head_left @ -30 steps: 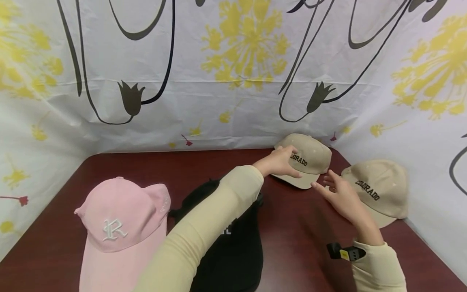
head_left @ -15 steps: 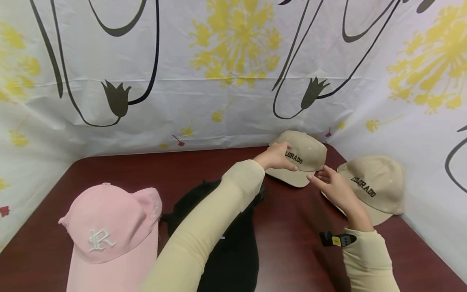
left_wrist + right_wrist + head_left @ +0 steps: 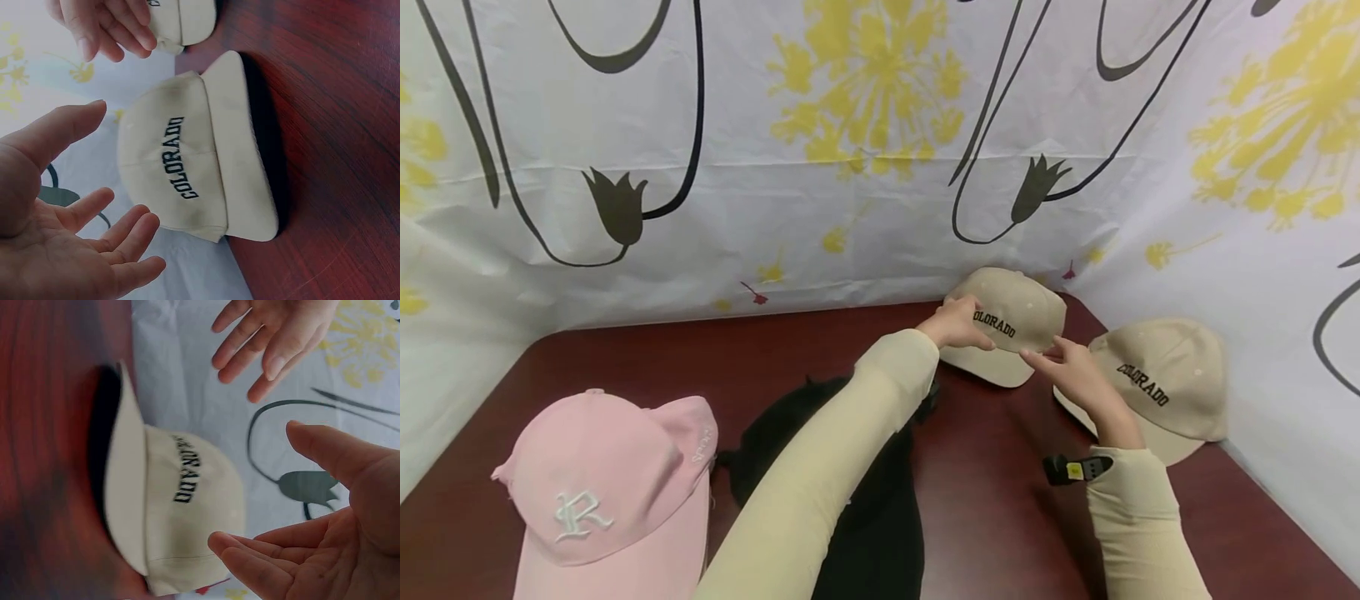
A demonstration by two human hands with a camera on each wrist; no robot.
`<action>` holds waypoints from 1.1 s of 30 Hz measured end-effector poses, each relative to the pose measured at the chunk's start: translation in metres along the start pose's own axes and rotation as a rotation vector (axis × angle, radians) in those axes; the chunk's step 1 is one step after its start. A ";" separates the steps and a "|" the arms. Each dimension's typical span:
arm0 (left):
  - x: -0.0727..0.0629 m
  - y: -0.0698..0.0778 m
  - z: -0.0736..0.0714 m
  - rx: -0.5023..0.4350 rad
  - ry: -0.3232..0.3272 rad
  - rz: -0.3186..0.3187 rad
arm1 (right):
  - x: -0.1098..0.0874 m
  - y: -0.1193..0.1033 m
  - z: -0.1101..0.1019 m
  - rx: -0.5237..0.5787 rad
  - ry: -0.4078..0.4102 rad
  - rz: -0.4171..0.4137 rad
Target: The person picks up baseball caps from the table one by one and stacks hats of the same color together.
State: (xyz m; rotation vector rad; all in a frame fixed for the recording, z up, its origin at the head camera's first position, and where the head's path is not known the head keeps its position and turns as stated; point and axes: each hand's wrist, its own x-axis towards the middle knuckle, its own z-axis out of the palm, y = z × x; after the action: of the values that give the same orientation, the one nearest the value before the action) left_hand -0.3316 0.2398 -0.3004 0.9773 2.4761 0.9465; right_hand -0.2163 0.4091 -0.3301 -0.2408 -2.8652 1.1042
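A beige cap [image 3: 1024,302] with COLORADO lettering sits at the back right of the table, brim forward. My left hand [image 3: 957,323] hovers by its left side, and my right hand [image 3: 1075,379] is at its right front. In the left wrist view, the left hand [image 3: 69,244] has its fingers spread and apart from the cap [image 3: 169,150]. In the right wrist view, the right hand [image 3: 337,525] has extended fingers close over the cap's [image 3: 187,512] side; whether they touch it I cannot tell. Neither hand holds anything.
A second beige COLORADO cap [image 3: 1180,375] sits to the right, partly behind my right hand. A pink cap [image 3: 602,492] and a black cap [image 3: 880,517], partly covered by my left sleeve, lie in front on the dark red table [image 3: 981,467]. Patterned white cloth [image 3: 715,200] hangs behind.
The head view has swung rightward, so the caps appear farther left. My right hand has come closer to the back beige cap. The caps themselves seem unmoved on the table.
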 end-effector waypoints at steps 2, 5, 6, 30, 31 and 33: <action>0.005 -0.003 0.002 0.003 0.009 -0.010 | 0.006 0.006 0.003 0.018 0.005 0.001; 0.013 -0.008 0.006 0.025 0.019 -0.032 | 0.013 0.015 0.008 0.029 0.049 -0.002; 0.016 -0.010 0.007 0.040 0.021 -0.039 | 0.015 0.018 0.010 0.028 0.063 -0.001; 0.041 -0.059 0.033 -0.057 0.040 -0.283 | 0.031 0.039 0.036 -0.005 0.097 0.092; 0.041 -0.059 0.034 -0.063 0.038 -0.281 | 0.031 0.039 0.037 0.004 0.091 0.094; 0.041 -0.059 0.035 -0.067 0.030 -0.281 | 0.031 0.039 0.038 0.028 0.085 0.096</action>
State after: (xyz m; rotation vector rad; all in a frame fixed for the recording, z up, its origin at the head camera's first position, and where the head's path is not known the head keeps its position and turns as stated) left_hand -0.3722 0.2519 -0.3680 0.5780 2.5018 0.9484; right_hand -0.2467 0.4183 -0.3843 -0.4169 -2.7883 1.1200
